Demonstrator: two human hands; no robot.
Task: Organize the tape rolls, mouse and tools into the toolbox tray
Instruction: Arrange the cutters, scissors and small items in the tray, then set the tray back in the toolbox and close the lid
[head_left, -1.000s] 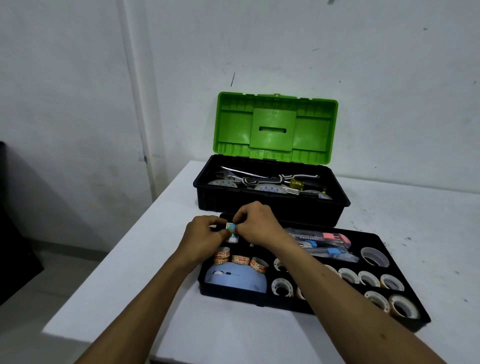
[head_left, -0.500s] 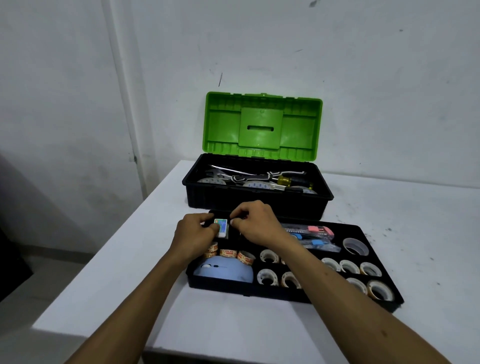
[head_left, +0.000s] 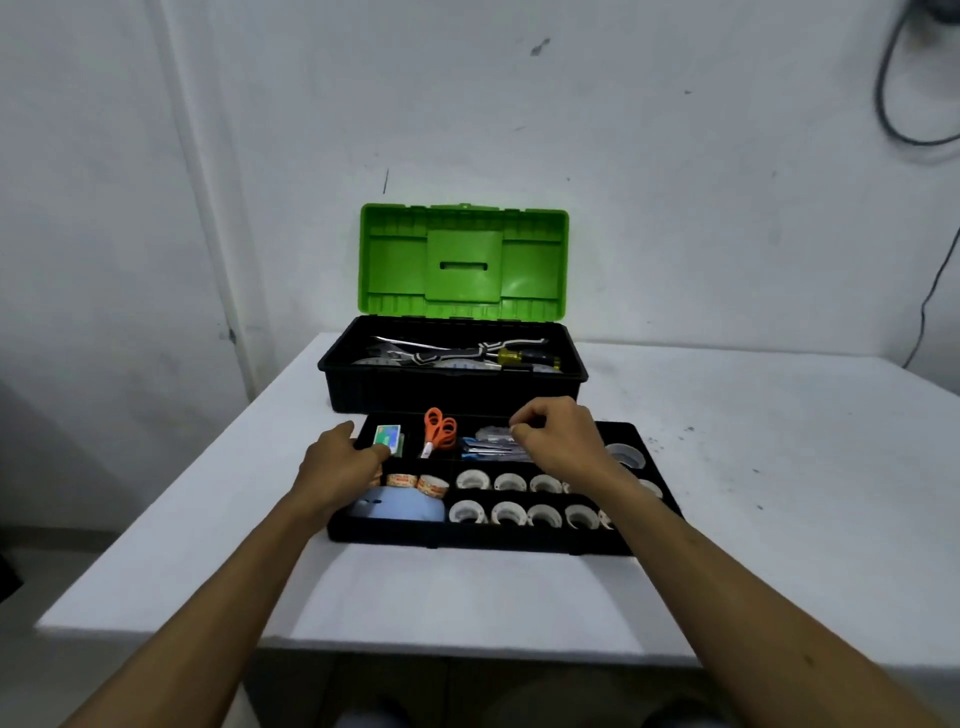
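Observation:
A black toolbox tray (head_left: 483, 540) lies on the table in front of me. In it are a blue mouse (head_left: 400, 510), brown printed tape rolls (head_left: 415, 482), several white tape rolls (head_left: 506, 483), a larger roll (head_left: 626, 456), orange scissors (head_left: 439, 431), utility knives (head_left: 488, 448) and a small green-and-white box (head_left: 388, 438). My left hand (head_left: 343, 462) rests at the tray's back left, its fingertips against the small box. My right hand (head_left: 558, 436) hovers over the knives with its fingers curled and holds nothing I can see.
Behind the tray stands the black toolbox (head_left: 452, 387) with its green lid (head_left: 462, 260) raised; a yellow-handled screwdriver (head_left: 511, 357) and other tools lie inside. The white table (head_left: 753, 467) ends at a wall behind. A cable (head_left: 924, 312) hangs at the right.
Both hands held the small box together over the tray; now it lies in the back left compartment. My right hand has moved right, uncovering the scissors. The view has pulled back.

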